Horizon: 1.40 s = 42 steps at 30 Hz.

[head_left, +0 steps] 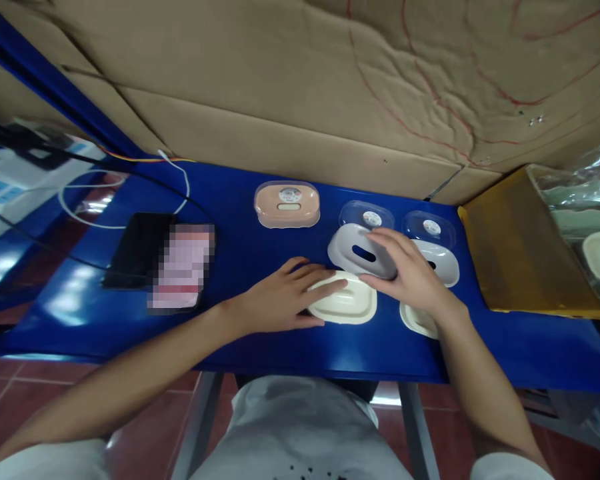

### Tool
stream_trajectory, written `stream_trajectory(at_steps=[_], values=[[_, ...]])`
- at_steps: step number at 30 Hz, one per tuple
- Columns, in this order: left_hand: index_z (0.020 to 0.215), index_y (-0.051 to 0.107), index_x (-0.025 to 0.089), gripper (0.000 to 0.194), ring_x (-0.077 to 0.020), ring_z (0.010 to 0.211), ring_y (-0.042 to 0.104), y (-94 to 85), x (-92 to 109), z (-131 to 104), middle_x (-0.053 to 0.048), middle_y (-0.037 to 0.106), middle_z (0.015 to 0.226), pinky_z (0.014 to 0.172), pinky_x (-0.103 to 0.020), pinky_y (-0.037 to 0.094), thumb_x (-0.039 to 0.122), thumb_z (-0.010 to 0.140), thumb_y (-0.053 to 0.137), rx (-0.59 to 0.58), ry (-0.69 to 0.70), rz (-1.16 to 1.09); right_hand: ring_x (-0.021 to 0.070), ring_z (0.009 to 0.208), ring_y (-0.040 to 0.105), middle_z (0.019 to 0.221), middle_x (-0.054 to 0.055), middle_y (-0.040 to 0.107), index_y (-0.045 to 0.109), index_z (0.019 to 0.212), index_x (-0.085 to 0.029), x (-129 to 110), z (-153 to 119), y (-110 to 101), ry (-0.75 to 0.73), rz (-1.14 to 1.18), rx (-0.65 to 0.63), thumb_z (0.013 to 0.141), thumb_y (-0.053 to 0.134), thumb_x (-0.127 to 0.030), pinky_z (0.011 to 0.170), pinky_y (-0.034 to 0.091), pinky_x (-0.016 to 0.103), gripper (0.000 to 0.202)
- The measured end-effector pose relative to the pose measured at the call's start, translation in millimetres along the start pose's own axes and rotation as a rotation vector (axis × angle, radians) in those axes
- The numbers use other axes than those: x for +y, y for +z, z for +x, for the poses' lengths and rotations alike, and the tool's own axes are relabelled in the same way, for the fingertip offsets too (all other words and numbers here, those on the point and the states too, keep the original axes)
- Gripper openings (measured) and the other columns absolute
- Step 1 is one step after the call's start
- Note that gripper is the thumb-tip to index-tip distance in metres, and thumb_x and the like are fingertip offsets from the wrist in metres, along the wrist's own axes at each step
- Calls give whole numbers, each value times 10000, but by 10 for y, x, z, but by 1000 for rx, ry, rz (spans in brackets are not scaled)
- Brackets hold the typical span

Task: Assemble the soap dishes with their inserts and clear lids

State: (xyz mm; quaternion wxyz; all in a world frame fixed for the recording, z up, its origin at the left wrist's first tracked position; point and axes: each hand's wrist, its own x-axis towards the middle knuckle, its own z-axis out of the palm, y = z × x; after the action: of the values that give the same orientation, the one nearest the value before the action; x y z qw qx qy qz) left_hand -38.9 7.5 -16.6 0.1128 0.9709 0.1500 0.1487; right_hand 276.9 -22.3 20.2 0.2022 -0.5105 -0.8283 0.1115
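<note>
My right hand (405,267) grips the right end of a pale grey oval piece (347,250) with a slot in its middle, which is tilted over the blue table. My left hand (290,293) lies with fingers spread on the left part of a cream oval tray (350,303). Behind the grey piece is a clear lid (353,212) with a round label. A second clear lid (420,227), a second pale slotted piece (445,263) and a second cream tray (415,320) lie to the right, partly hidden by my right hand and wrist.
A pink box with a clear lid (300,212) stands at the back of the blue table (270,350). At the left lie a phone (183,267), a black object (135,250) and cables. An open carton (505,247) with wrapped pieces is at the right, cardboard (280,93) behind.
</note>
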Motion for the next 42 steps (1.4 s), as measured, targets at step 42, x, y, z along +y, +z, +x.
stream_trajectory(at_steps=[42], values=[[1536,535,168,588,-404,1486,547,-129,-69,41,-256,484,1652,1148,-599,526,517,1074,641,135,-82,34,363,1603,425,1662,179,528,600,1510,-213,-338,-15,199,-259,-45,-108,1055,674,-435,1228,491,615,512]])
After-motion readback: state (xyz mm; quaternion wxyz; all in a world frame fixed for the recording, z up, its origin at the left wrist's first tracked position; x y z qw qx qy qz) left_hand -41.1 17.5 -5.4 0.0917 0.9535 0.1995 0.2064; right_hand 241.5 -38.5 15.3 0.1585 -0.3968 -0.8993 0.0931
